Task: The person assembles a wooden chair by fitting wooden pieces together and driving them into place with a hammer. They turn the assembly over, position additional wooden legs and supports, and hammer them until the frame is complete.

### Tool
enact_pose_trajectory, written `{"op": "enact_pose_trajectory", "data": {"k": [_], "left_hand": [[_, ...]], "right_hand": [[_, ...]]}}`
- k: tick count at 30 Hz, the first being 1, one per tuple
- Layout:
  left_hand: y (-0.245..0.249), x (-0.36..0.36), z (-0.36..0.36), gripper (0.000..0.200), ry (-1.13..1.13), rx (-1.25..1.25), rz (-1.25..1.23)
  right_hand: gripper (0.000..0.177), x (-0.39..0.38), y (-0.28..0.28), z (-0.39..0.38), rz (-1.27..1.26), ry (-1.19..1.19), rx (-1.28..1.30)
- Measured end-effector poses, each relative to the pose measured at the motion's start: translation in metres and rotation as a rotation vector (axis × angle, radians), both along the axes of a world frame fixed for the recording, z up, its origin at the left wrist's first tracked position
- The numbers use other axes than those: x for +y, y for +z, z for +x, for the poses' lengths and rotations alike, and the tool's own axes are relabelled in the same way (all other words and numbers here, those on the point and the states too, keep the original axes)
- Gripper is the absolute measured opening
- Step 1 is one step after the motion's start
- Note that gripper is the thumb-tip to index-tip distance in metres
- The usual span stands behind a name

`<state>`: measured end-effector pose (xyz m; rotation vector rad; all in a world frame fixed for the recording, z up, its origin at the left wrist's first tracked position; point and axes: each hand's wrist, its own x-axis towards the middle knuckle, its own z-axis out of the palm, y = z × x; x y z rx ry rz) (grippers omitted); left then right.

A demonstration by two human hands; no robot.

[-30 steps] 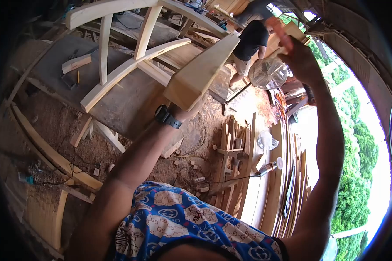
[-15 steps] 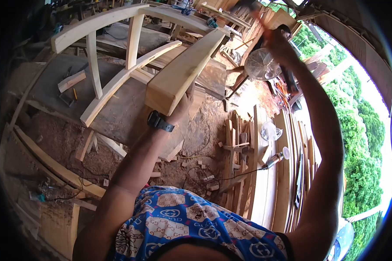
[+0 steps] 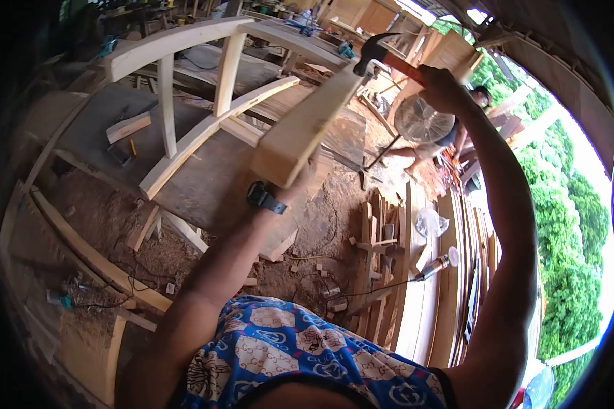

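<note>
My right hand (image 3: pixel 445 88) is closed around the orange-red handle of a claw hammer (image 3: pixel 404 67). The hammer's dark head is at the far end of a thick, tapered wooden post (image 3: pixel 312 121) and looks to be touching it. Below the near end of that post, my left hand (image 3: pixel 299 187) grips its underside, with the fingers mostly hidden behind the wood. The post extends from a curved wooden frame (image 3: pixel 177 46) with uprights and a lower curved rail (image 3: pixel 215 129); the joint cannot be made out clearly.
A short wood block (image 3: pixel 128 127) and a pencil (image 3: pixel 132 146) lie on the worktable (image 3: pixel 198 178). Stacked planks (image 3: pixel 416 300) with a corded power tool (image 3: pixel 438 266) on them lie to the right. Beyond stand a fan (image 3: pixel 424 119) and another person (image 3: pixel 416 155) crouching.
The hammer has swung down from its raised, blurred position to the post's far end. My view has shifted slightly, so the frame and post appear lower and farther right.
</note>
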<state>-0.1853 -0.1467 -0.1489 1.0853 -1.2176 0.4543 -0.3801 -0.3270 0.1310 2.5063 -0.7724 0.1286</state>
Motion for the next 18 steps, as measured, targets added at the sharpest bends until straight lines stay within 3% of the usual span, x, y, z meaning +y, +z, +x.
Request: {"op": "enact_pose_trajectory", "data": {"k": [1,3,6,8,10,11,14,15,16,18], "left_hand": [[-0.001,-0.002,0.002,0.03,0.098,-0.063,-0.013],[-0.009,-0.006,0.003,0.035,0.046,-0.084,0.014],[-0.022,-0.012,0.005,0.04,0.108,-0.171,0.029],[-0.02,-0.009,0.007,0.043,0.193,-0.267,0.017],[-0.021,-0.008,0.008,0.048,0.286,-0.396,0.163],[-0.021,-0.009,0.003,0.047,-0.063,-0.119,0.156],[-0.015,-0.005,0.002,0.044,0.004,-0.134,0.009],[-0.018,-0.007,-0.005,0.041,-0.355,0.229,0.107],[-0.015,-0.002,-0.005,0.041,-0.343,0.217,0.103],[-0.005,0.009,0.001,0.045,-0.653,0.302,0.18]], "right_hand": [[0.03,-0.003,0.002,-0.001,-0.007,0.069,-0.067],[0.029,-0.006,-0.005,-0.001,0.029,0.145,-0.264],[0.031,-0.015,-0.037,-0.011,0.035,0.171,-0.099],[0.031,0.014,-0.013,-0.003,0.032,0.154,-0.052],[0.034,0.033,0.009,0.01,0.033,0.094,-0.008],[0.035,0.03,0.012,0.014,0.017,0.12,-0.013],[0.034,0.011,0.011,0.048,-0.079,0.218,-0.027],[0.032,0.004,0.013,0.064,-0.159,0.282,-0.031],[0.032,0.003,0.016,0.084,-0.164,0.293,-0.043],[0.03,0.003,0.022,0.134,-0.08,0.096,-0.125]]}}
